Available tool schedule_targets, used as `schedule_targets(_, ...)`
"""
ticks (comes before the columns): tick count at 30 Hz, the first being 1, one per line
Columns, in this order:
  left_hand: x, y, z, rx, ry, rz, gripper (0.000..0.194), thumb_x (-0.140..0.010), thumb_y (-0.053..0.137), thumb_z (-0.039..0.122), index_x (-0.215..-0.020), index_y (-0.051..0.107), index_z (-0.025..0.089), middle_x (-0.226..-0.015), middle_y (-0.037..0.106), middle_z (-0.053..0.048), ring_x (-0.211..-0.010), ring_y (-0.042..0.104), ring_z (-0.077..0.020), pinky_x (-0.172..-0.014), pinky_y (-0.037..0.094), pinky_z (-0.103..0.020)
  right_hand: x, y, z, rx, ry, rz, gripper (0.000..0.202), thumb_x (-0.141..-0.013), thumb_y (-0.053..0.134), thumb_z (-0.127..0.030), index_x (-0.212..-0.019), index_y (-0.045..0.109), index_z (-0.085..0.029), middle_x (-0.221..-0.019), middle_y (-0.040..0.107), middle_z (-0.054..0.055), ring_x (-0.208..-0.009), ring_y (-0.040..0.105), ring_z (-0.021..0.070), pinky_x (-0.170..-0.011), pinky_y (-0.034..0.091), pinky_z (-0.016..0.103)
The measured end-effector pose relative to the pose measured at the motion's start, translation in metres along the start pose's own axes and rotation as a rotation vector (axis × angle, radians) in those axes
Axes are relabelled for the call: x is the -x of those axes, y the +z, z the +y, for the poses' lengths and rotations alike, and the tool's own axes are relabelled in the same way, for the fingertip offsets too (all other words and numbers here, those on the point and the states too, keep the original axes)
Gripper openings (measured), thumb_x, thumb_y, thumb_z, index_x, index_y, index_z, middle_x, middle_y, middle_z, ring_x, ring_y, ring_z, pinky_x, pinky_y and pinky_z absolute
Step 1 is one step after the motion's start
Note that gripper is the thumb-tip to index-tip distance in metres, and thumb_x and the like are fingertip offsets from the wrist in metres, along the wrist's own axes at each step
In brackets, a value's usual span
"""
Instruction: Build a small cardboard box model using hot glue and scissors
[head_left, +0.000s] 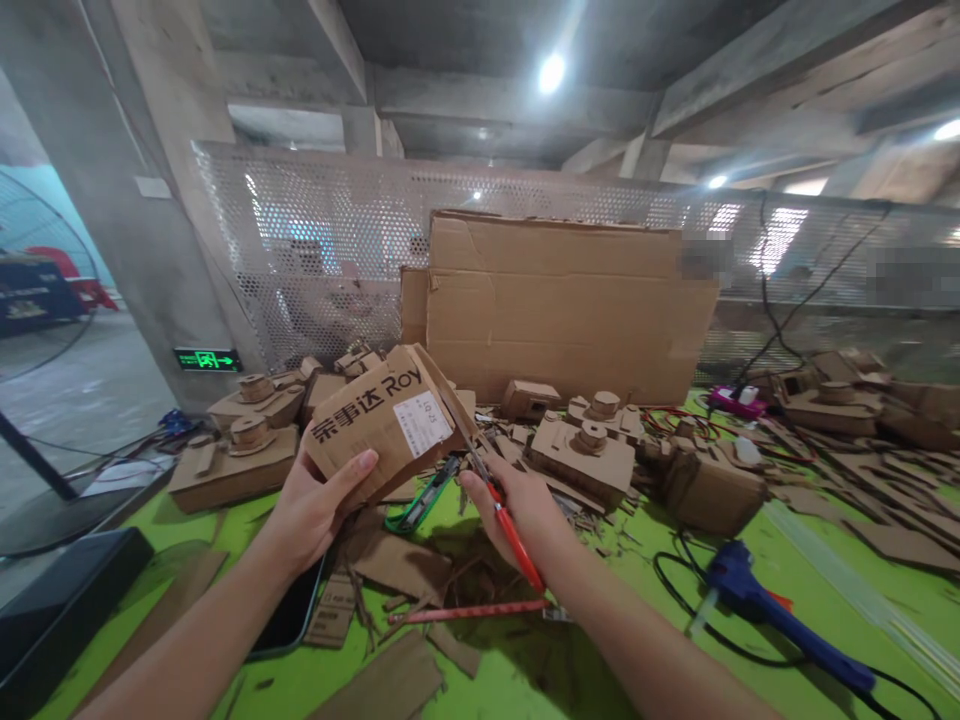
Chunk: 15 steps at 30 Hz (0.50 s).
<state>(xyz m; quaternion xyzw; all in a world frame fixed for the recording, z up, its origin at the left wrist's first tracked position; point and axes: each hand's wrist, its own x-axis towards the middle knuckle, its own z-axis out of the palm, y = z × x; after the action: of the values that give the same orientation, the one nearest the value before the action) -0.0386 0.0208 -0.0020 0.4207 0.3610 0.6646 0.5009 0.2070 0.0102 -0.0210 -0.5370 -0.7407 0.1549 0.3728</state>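
Observation:
My left hand (319, 505) grips a folded cardboard piece (367, 430) with black printing and a white label, thumb across its printed face. In my right hand (525, 505) are red-handled pliers (517, 540), by their look; their narrow metal end meets the cardboard's right edge, and its exact bite is hard to make out. Beneath the cardboard lies a green utility knife (424, 497). A red patterned pencil (472, 611) rests on the green table below my hands, among cardboard scraps (401, 565).
Cardboard camera models (585, 460) stand at the middle and left. A blue glue gun (780, 610) with its black cable lies at right, near a clear ruler-like strip (862, 590). A phone (289, 610) is under my left forearm. Behind stands a large cardboard sheet (562, 310).

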Motion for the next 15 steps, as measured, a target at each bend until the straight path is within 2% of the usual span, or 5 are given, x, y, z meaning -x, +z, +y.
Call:
schedule_targets(3, 0.003, 0.002, 0.000, -0.020, -0.024, -0.013, 0.082, -0.065, 0.096, 0.028, -0.138, 0.059, 0.029, -0.122, 0.078, -0.006, -0.114, 0.073, -0.0274, -0.086, 0.065, -0.029, 0.000, -0.002, -0.004, -0.058, -0.020, -0.022, 0.033, -0.102, 0.044, -0.050, -0.105, 0.065, -0.024, -0.082, 0.073, 0.002, -0.070, 0.065, 0.0202, -0.067, 0.047, 0.027)
schedule_targets(5, 0.006, 0.005, -0.001, -0.028, -0.036, -0.010, 0.082, -0.065, 0.097, 0.028, -0.138, 0.058, 0.029, -0.122, 0.078, -0.007, -0.119, 0.071, -0.0288, -0.090, 0.065, -0.031, 0.001, -0.003, -0.005, -0.071, -0.014, -0.027, 0.034, -0.103, 0.042, -0.049, -0.107, 0.065, -0.024, -0.081, 0.073, 0.002, -0.069, 0.065, 0.0198, -0.066, 0.046, 0.027)
schedule_targets(8, 0.009, 0.009, -0.002, -0.025, -0.052, 0.004, 0.082, -0.065, 0.097, 0.028, -0.138, 0.059, 0.028, -0.122, 0.079, -0.007, -0.122, 0.070, -0.0300, -0.094, 0.064, -0.033, 0.000, -0.005, -0.004, -0.021, -0.001, 0.007, 0.031, -0.102, 0.047, -0.048, -0.099, 0.067, -0.025, -0.072, 0.070, 0.001, -0.064, 0.064, 0.0192, -0.062, 0.044, 0.026)
schedule_targets(11, 0.011, 0.011, -0.002, -0.002, -0.077, 0.016, 0.083, -0.063, 0.097, 0.029, -0.137, 0.060, 0.028, -0.120, 0.079, -0.007, -0.115, 0.073, -0.0315, -0.088, 0.066, -0.036, 0.000, -0.006, 0.001, 0.038, -0.008, 0.048, 0.027, -0.100, 0.053, -0.045, -0.087, 0.067, -0.026, -0.066, 0.067, 0.000, -0.061, 0.063, 0.0181, -0.059, 0.041, 0.024)
schedule_targets(15, 0.009, 0.010, 0.001, -0.012, -0.071, 0.038, 0.080, -0.061, 0.098, 0.030, -0.133, 0.063, 0.025, -0.117, 0.080, -0.008, -0.108, 0.076, -0.0308, -0.084, 0.067, -0.033, 0.000, -0.001, 0.005, 0.079, -0.015, 0.107, 0.030, -0.100, 0.052, -0.046, -0.083, 0.067, -0.025, -0.061, 0.063, -0.001, -0.057, 0.059, 0.0171, -0.057, 0.039, 0.024)
